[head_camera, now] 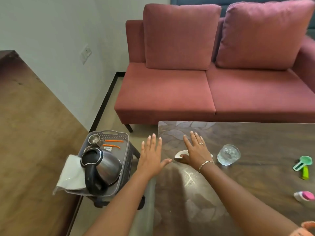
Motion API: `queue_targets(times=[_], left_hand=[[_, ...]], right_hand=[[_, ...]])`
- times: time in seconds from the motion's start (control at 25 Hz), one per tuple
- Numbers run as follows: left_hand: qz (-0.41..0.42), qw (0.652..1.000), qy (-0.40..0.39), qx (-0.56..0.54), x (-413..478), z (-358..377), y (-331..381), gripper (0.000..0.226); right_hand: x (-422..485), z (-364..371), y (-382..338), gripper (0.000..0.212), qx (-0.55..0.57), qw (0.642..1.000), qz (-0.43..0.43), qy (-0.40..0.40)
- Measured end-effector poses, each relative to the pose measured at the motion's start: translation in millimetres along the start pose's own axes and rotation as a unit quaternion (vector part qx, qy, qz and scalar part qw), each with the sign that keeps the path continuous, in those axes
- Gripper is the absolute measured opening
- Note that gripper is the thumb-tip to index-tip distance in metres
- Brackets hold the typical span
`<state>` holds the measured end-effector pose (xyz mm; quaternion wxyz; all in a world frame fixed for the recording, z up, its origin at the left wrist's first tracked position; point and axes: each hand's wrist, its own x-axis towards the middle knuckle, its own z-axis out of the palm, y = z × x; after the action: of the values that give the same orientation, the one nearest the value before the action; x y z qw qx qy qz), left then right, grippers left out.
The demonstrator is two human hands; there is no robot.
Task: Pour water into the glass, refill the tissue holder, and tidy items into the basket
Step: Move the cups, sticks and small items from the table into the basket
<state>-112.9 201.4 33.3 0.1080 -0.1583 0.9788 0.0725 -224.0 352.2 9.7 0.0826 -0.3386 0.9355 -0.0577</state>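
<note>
1. Presently both hands are flat and released. The left hand (151, 156) hangs with straight fingers over the left edge of the table (255, 137) and holds nothing. The right hand (196, 150) is spread above a small white object (179, 155); I cannot tell if the palm touches it.
2. The glass (229, 155) stands upright on the table, just beside the right wrist. I judge that a careless sideways sweep of this hand could knock it over.
3. The kettle (102, 167) seems to lean in the grey basket (109, 133), which sits on a low stool (131, 155) left of the table. If it carries water, a quick lift may spill some before it reaches the glass.
4. The tissue pack (71, 174) lies half over the basket's near edge, so pulling the kettle out could drag it to the floor.
5. The green clip (302, 163) and the pink-capped bottle (304, 195) lie far to the right, and a hasty reach may push them away.
</note>
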Motion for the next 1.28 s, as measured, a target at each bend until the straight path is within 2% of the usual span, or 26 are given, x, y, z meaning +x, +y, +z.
queue_targets(times=[0.4, 0.84, 1.08, 1.28], left_hand=[[-0.016, 1.000, -0.010, 0.017, -16.4, 16.5, 57.8, 0.084], [0.019, 0.999, 0.031, 0.006, -57.1, 41.5, 192.9, 0.083], [0.068, 0.998, -0.015, -0.009, -73.5, 56.4, 273.6, 0.083], [0.119, 0.992, -0.046, 0.010, -55.6, 64.3, 342.2, 0.083]], right_hand=[[-37.1, 0.5, 53.8, 0.074, 0.015, 1.000, -0.006, 0.020], [-133.7, -18.2, 147.9, 0.073, -0.002, 0.999, -0.012, 0.030], [-212.0, -24.4, 227.8, 0.071, 0.017, 0.998, 0.067, 0.004], [-252.0, -23.9, 310.5, 0.057, 0.031, 0.990, 0.134, 0.016]])
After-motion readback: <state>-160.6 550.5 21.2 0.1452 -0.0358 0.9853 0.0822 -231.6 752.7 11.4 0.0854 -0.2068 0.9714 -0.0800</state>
